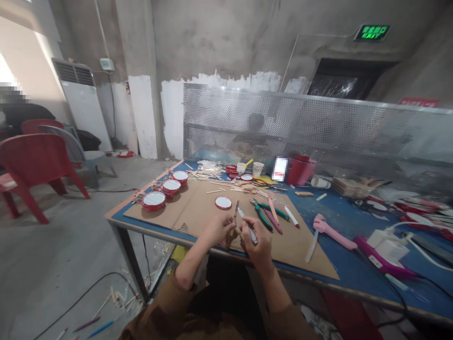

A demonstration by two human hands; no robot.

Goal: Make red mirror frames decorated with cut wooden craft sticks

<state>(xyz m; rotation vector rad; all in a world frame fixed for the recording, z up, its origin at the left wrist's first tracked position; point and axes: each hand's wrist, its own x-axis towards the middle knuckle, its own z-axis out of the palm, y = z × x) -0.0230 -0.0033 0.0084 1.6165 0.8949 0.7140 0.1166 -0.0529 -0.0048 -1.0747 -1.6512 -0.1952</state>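
Observation:
My left hand (221, 230) pinches a thin wooden stick (236, 209) that points up over the cardboard (198, 203). In my right hand (257, 239) is a white marker-like tool (252, 232), its tip angled toward the stick. Both hands are close together at the table's front edge. Just beyond them lies a small round disc with a red rim (223, 202). To the right of it are green-handled pliers (264, 216), a purple pen (273, 222) and a white marker with a red end (292, 216).
Three red-rimmed drums (153, 200) stand at the left. A pink glue gun (332, 232) and a purple power strip (384, 259) lie right. Behind are paper cups (258, 168), loose sticks, a lit phone (279, 168) and a perforated metal screen (219, 111).

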